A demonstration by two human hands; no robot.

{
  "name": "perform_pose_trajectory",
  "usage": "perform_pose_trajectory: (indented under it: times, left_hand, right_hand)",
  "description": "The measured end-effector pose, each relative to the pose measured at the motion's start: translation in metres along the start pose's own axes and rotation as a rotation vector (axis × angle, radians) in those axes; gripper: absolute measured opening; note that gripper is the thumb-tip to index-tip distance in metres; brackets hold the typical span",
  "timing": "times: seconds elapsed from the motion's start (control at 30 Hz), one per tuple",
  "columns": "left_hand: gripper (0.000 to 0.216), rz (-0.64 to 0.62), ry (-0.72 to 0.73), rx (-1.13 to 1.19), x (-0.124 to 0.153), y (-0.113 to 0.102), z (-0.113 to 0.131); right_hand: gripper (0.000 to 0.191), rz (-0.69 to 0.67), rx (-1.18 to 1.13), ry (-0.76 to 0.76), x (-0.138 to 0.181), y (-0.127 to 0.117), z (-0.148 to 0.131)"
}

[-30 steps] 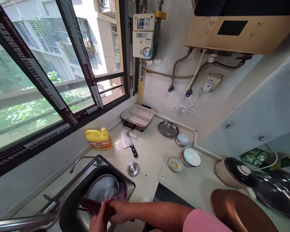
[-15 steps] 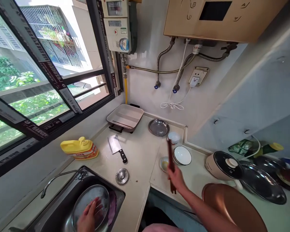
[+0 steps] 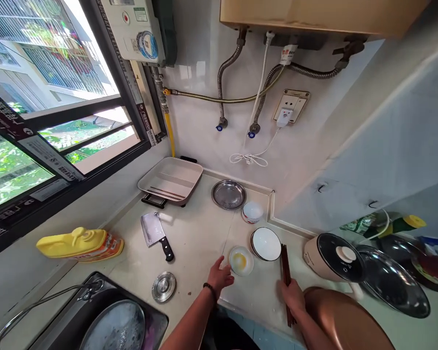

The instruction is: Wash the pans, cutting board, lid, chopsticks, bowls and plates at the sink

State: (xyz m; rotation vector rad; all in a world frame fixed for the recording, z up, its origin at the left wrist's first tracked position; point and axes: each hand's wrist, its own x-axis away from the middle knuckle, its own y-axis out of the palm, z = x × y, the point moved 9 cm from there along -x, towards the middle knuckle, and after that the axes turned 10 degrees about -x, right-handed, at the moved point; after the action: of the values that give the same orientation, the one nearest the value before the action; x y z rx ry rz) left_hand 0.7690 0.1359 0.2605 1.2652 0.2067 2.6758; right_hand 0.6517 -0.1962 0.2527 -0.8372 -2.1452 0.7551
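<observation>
My right hand [image 3: 293, 295] is closed around a bundle of dark reddish-brown chopsticks [image 3: 285, 265], low over the counter and right of the stacked white bowls [image 3: 266, 244]. Fingers apart and holding nothing, my left hand [image 3: 220, 277] reaches beside a small bowl [image 3: 241, 261] with something yellow in it. Whether its fingertips touch the bowl's rim I cannot tell. Behind these stand more small bowls [image 3: 253, 212] and a round metal plate [image 3: 228, 195].
A cleaver [image 3: 153, 229] lies on the counter near a metal sink strainer [image 3: 164, 287]. At left are a yellow jug [image 3: 80, 244] and a sink holding a soapy round basin [image 3: 115, 325]. A rectangular electric pan [image 3: 171, 178] sits at the back; a cooker [image 3: 334, 257] and large copper-coloured lid [image 3: 345, 316] at right.
My left hand has left the basin in the sink and come over beside the small bowl. My right hand, still gripping the chopsticks, has moved rightward and down. The view has shifted.
</observation>
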Motion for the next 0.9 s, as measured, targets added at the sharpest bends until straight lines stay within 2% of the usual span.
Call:
perform_pose_trajectory:
  times: [0.1, 0.2, 0.33, 0.43, 0.6, 0.7, 0.8, 0.9]
  left_hand:
    - [0.087, -0.029, -0.035, -0.022, -0.021, 0.026, -0.013]
    - [0.092, 0.007, -0.051, -0.025, -0.034, 0.036, -0.023]
    - [0.088, 0.063, -0.078, 0.023, -0.038, 0.035, -0.026]
    - [0.085, 0.062, -0.077, 0.080, -0.027, 0.025, -0.019]
    - [0.079, 0.037, 0.008, 0.206, 0.003, -0.017, 0.007]
    - [0.074, 0.028, 0.068, 0.285, 0.024, -0.050, 0.025]
    - [0.067, 0.072, 0.107, 0.342, 0.048, -0.091, 0.037]
    - [0.054, 0.168, 0.161, 0.380, 0.075, -0.140, 0.042]
  right_hand:
    - [0.050, -0.043, 0.036, -0.019, -0.008, 0.006, 0.003]
    - [0.062, -0.097, 0.033, -0.046, -0.015, 0.013, 0.005]
    - [0.068, -0.116, 0.110, -0.087, -0.020, 0.017, 0.000]
    - [0.070, -0.113, 0.148, -0.080, -0.013, 0.014, -0.012]
    - [0.071, -0.063, 0.041, -0.066, 0.010, 0.003, -0.029]
    - [0.063, 0.018, -0.119, -0.120, 0.017, -0.009, -0.033]
    - [0.052, 0.106, -0.269, -0.152, 0.014, -0.026, -0.038]
    - [0.048, 0.131, -0.425, -0.171, 0.007, -0.041, -0.055]
